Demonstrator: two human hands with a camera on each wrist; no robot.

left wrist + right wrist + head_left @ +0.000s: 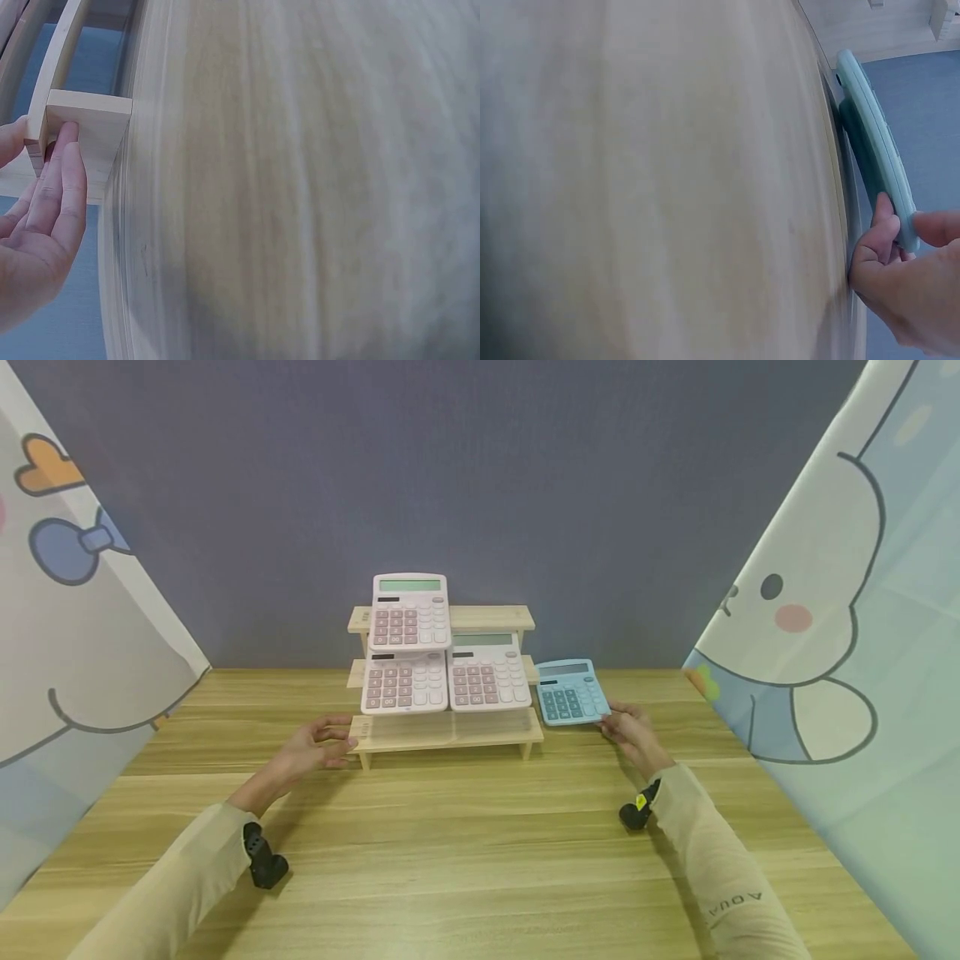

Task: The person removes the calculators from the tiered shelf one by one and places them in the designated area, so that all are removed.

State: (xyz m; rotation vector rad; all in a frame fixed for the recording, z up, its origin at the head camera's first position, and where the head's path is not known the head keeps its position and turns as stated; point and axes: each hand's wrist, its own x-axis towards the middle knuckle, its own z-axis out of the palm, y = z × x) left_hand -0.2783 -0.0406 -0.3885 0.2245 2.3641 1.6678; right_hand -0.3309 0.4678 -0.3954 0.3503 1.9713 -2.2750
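Pretty far along, by the looks of it. Three calculators are already parked on the wooden rack (pixel 491 617): the top white calculator (pixel 411 610) is laid across the left part of the highest tier, while the left white calculator (pixel 406 683) and the right white calculator (pixel 489 673) are set side by side across the middle one. The odd one out is the blue calculator (pixel 572 693), seen off the rack, just beside its right end on the far part of the worktop (pixel 450 843). That one is reckoned to be the only piece left to be dealt with.

As for the fingers, the blue calculator is pinched at its near right corner by the right hand (pixel 633 735), thumb on the upper face, the rest tucked underneath, opened only about as wide as the casing. Most of the calculator stretches left and far from the fingertips. Its near edge is raised; whether the far edge touches down can't be made out.

The lowest tier's left end is gripped by the left hand (pixel 313 745), between thumb and fingers, well apart from the blue calculator.
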